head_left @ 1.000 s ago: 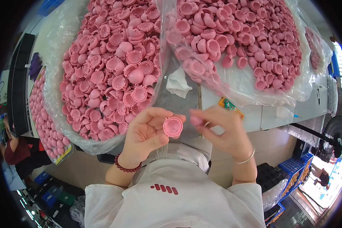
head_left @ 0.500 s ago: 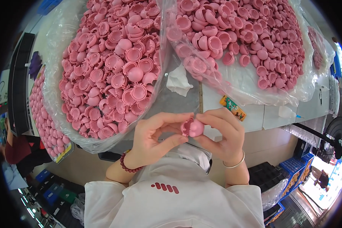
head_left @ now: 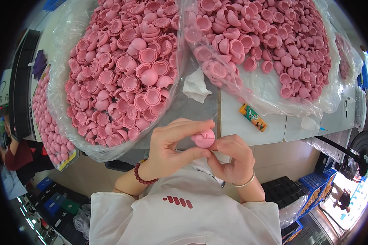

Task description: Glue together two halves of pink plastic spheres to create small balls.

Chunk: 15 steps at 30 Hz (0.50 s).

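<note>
Two hands meet at the middle of the frame around one pink ball, which looks made of two half shells pressed together. The left hand has its thumb under the ball and its forefinger laid over the top, clamped on it; the right hand closes on it from the right and below, fingertips touching its side. The step in hand seems to be the joining of the halves, and the next move probably calls for a firm, even squeeze so the rims seat all round. Above, at upper left, a clear bag of pink half shells lies open; a second bag fills the upper right. Between them sits a crumpled white tissue, and a small orange packet lies on the white table.
</note>
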Each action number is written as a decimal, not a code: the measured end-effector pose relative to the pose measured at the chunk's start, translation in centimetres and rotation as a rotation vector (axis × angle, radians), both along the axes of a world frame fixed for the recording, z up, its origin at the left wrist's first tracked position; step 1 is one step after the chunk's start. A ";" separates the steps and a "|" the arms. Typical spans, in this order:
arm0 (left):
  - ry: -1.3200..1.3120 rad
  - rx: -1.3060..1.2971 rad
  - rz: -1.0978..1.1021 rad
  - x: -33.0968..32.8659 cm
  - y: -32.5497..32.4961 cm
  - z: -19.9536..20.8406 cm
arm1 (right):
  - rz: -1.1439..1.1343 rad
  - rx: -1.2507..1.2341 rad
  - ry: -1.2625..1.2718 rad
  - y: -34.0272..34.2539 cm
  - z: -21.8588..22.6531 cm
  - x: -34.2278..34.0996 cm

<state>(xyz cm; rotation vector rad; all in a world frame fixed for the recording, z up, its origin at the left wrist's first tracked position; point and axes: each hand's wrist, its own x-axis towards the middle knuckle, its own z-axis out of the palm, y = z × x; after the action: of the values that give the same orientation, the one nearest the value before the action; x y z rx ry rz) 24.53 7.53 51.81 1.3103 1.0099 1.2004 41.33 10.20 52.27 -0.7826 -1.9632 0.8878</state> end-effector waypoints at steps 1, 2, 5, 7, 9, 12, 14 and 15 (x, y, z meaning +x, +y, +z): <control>-0.082 -0.040 0.086 0.4 0.0 0.3 | 0.002 -0.001 0.000 -0.1 -0.1 -0.1; -0.166 -0.079 0.171 0.6 0.0 0.4 | -0.021 0.003 0.061 -0.2 -0.2 -0.2; -0.103 -0.015 0.130 -0.1 -0.4 0.1 | -0.029 0.001 0.113 -0.1 0.1 0.3; -0.082 0.030 0.147 -0.3 -0.4 0.2 | -0.012 -0.007 0.105 0.1 0.1 0.9; -0.064 0.077 0.162 -0.3 -0.3 0.2 | -0.066 0.067 0.050 0.4 -0.1 1.7; -0.102 0.085 0.185 -0.5 -0.4 0.2 | -0.190 0.108 -0.014 0.6 -0.2 3.2; -0.112 0.091 0.165 -0.5 -0.3 0.3 | -0.359 0.246 0.029 1.0 -0.5 4.7; -0.112 0.090 0.167 -0.6 -0.3 0.3 | -0.513 0.318 0.043 1.3 -0.7 5.7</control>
<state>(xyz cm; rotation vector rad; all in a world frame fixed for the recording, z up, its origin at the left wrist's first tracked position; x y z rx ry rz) 23.93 7.25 52.12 1.2317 1.0089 1.4451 46.98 11.49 51.54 -1.0006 -1.6886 0.2779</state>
